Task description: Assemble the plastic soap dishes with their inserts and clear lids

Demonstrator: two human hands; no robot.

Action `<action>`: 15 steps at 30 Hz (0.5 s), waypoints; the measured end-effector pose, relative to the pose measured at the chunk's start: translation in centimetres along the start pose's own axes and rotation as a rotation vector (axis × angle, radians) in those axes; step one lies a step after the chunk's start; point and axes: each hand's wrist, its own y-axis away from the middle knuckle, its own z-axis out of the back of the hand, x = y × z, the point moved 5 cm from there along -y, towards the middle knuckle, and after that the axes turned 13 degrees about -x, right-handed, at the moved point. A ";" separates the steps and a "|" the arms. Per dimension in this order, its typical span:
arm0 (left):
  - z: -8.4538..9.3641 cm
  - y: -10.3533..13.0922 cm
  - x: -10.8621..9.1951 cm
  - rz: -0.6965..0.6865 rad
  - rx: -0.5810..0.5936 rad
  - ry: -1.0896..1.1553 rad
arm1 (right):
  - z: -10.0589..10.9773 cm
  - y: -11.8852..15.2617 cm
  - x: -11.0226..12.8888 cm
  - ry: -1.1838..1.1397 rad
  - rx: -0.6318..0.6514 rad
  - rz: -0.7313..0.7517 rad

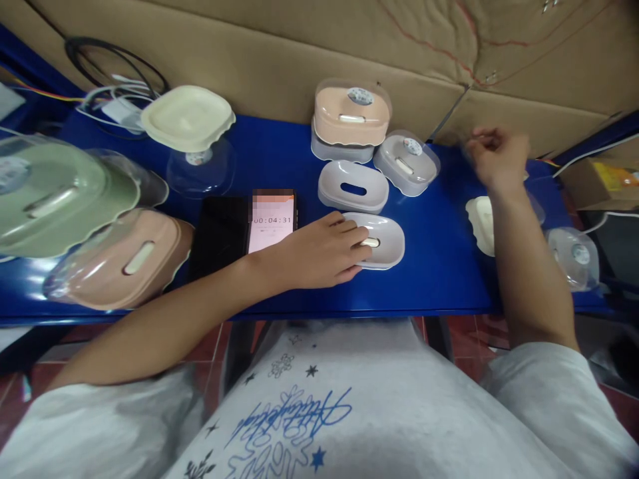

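My left hand (332, 251) lies over a light grey oval lid (392, 241) at the table's front. Its fingers are closed around a small cream handle piece (370, 243) at the lid's centre slot. Just behind is another grey oval piece (327, 191) whose slot shows the blue table through it. My right hand (499, 156) is raised at the right, fingers curled and slightly blurred. Whatever lies between those fingertips, if anything, is not clear. Below the right forearm sits a cream scalloped piece (482, 225), partly covered by the arm.
A peach box (329, 106) with a clear cover is stacked on a grey one; a grey box (407, 166) stands beside it. A phone (272, 229) shows a timer. Green (64, 193) and peach (110, 266) boxes fill the left. A clear cover (574, 259) lies far right.
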 end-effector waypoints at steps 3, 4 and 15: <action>0.0 0.0 0.1 0.002 0.000 0.006 | 1.7 -0.3 0.0 -0.510 -0.225 -0.125; 0.0 0.0 0.1 0.002 0.000 0.006 | 1.9 -0.3 0.1 -0.596 -0.262 -0.133; 0.6 0.0 0.8 0.100 -0.093 0.123 | 4.8 1.6 1.3 -1.313 -0.260 -0.458</action>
